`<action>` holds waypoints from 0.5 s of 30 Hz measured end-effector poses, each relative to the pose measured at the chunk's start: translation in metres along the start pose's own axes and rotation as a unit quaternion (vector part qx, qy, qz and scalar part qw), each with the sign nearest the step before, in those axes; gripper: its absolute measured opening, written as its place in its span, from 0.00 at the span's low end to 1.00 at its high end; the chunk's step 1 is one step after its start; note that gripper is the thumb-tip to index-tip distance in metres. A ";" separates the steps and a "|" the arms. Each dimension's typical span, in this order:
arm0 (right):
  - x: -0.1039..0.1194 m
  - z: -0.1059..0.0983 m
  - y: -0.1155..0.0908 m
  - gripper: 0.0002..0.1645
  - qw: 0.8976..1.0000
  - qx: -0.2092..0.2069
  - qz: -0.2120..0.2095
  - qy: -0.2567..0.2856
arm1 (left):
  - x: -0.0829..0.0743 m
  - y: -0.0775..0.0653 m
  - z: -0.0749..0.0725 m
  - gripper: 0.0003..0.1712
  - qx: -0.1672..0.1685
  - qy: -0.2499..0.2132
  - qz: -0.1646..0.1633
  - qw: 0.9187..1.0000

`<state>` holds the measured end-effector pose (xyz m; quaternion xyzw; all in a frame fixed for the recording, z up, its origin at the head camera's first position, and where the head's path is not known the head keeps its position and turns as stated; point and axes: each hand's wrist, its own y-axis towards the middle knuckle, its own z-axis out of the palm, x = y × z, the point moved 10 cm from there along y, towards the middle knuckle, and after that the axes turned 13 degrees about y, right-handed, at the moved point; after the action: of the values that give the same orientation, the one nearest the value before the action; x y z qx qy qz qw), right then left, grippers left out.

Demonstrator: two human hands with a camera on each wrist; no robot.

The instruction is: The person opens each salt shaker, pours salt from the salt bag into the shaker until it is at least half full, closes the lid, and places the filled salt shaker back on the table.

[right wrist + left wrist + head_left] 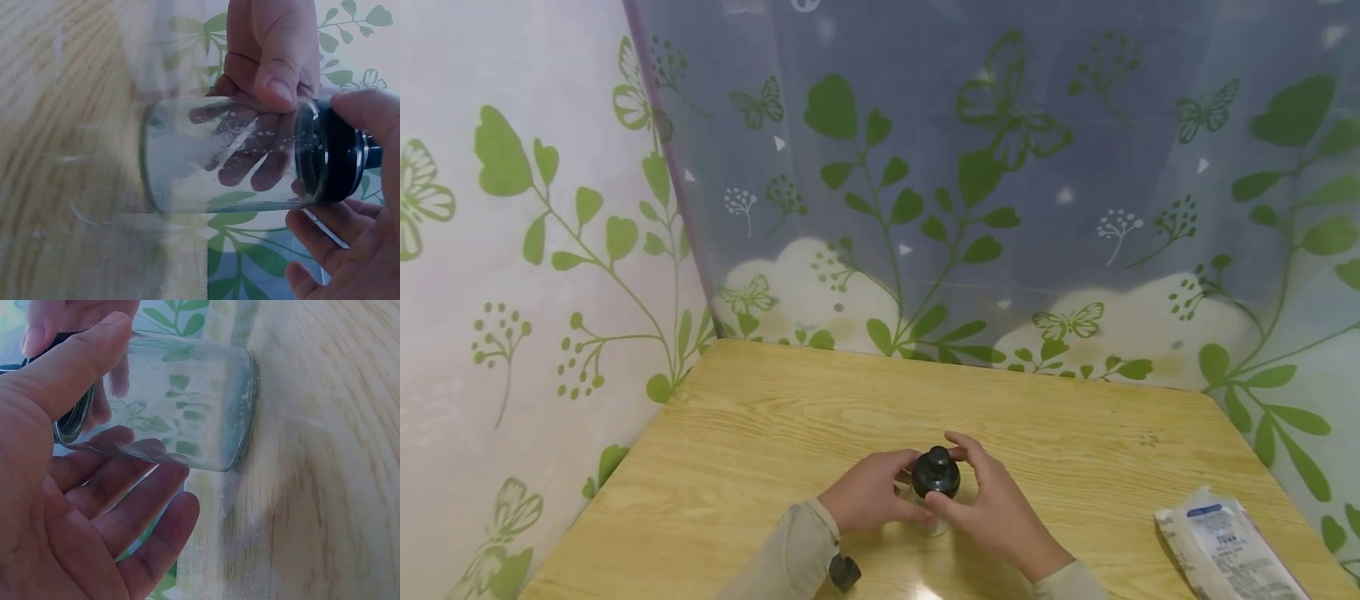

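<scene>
A clear glass jar [187,400] stands upright on the wooden table, with a black lid [936,477] topped by a round knob. My left hand [872,492] holds the glass body from the left, thumb on the near side and fingers curved around the far side. From the right, my right hand [996,512] grips the lid, its thumb [365,112] and fingers on the black rim. White specks and a whitish film show on the glass in the right wrist view. The lid sits on the jar's mouth.
A white printed packet [1232,542] lies at the table's right front. Patterned cloth walls [880,167] with leaves and butterflies border the table [760,408] at the back and sides. A small black object [845,572] is at the left sleeve.
</scene>
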<state>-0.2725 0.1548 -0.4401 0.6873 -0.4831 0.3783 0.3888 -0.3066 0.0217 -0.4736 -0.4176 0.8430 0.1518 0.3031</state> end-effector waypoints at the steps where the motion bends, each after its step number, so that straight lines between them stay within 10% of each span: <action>1: 0.000 0.001 0.000 0.52 1.000 0.004 -0.004 -0.001 | 0.000 0.000 0.000 0.35 -0.001 0.002 0.001 1.000; 15: 0.015 -0.003 -0.003 0.60 0.990 -0.055 -0.121 -0.053 | -0.003 0.000 0.000 0.34 -0.004 0.027 0.008 1.000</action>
<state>-0.2662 0.1526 -0.4262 0.7371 -0.4365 0.2642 0.4430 -0.3049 0.0233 -0.4715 -0.4164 0.8536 0.1458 0.2770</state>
